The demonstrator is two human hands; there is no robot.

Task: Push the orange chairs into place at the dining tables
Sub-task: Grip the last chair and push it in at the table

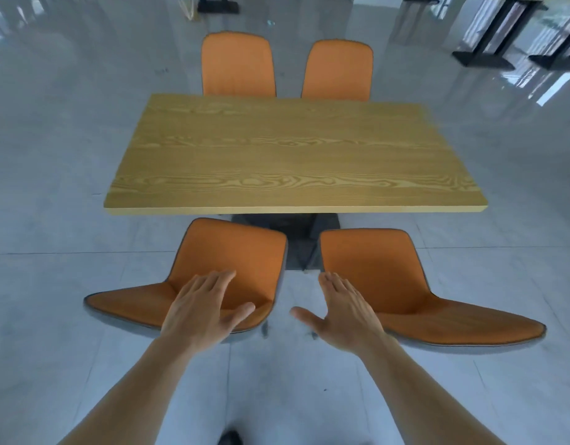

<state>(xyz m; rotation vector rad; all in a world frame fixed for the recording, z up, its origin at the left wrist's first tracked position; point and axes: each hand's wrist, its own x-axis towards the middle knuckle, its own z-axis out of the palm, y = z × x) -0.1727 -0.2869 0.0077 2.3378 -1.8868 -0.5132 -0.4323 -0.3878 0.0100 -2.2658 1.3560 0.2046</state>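
Standing behind two pulled-out orange seats: left hand (202, 308), fingers spread, over the left chair (232, 252) back; right hand (343, 311), likewise spread, at the right chair (373, 268) back's inner edge. Contact unclear. Table (293, 155) at 12 o'clock, so push straight ahead.

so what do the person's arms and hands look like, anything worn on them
Nothing is worn: both forearms are bare to the bottom edge of the picture, with no sleeves in view. The left hand and the right hand are bare too, with no gloves, and no rings, watch or wristband showing.
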